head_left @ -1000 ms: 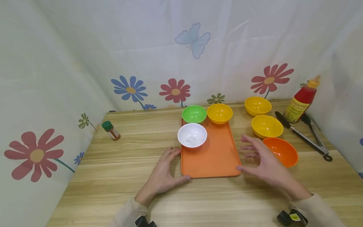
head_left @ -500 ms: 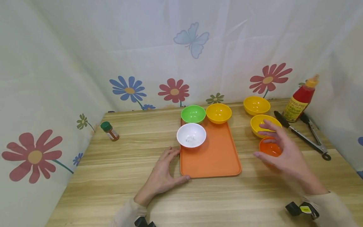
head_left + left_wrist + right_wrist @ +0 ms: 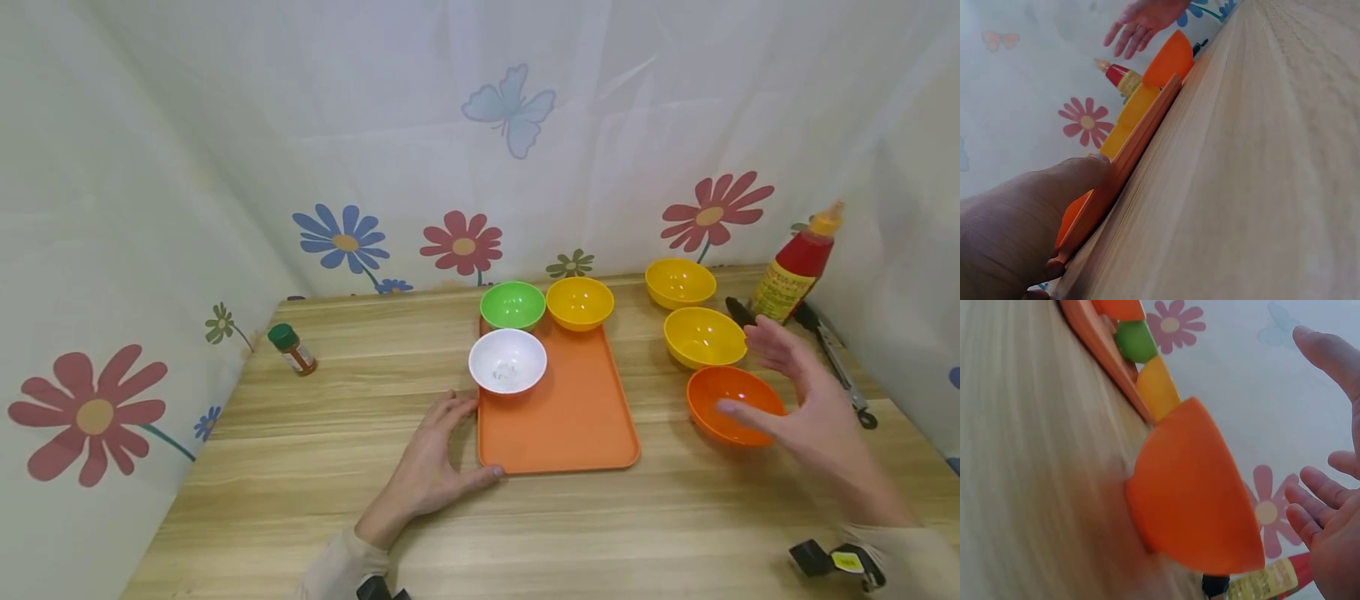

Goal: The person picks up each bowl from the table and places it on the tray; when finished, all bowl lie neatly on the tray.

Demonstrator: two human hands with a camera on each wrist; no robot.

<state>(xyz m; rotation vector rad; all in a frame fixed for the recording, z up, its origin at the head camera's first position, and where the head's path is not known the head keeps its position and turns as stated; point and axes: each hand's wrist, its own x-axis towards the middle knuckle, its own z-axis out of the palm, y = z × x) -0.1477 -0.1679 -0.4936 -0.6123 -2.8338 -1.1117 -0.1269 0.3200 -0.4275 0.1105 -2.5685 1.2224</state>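
Note:
My left hand (image 3: pixel 429 462) rests at the near left corner of an orange tray (image 3: pixel 558 446), fingertips at its left side and thumb at the front edge. In the left wrist view the thumb (image 3: pixel 1088 167) lies along the tray's rim. A bowl with a white inside (image 3: pixel 507 361) sits on the tray's left part. Green (image 3: pixel 513 306) and yellow (image 3: pixel 580 303) bowls stand at its far end. My right hand (image 3: pixel 813 408) hovers over the right side of an orange bowl (image 3: pixel 708 404), fingers spread and holding nothing. The right wrist view shows it apart from that bowl (image 3: pixel 1191 494).
Two more yellow bowls (image 3: pixel 705 337) stand behind the orange bowl. Tongs (image 3: pixel 832 354) lie at the far right, partly hidden by the right hand, beside a red sauce bottle (image 3: pixel 793 271). A green-capped spice jar (image 3: pixel 293 349) stands at the left. A flowered curtain (image 3: pixel 405 100) closes the back.
My right hand has left the tray's right side and moved right, passing over the orange bowl to its right side. The left hand and tray have stayed in place.

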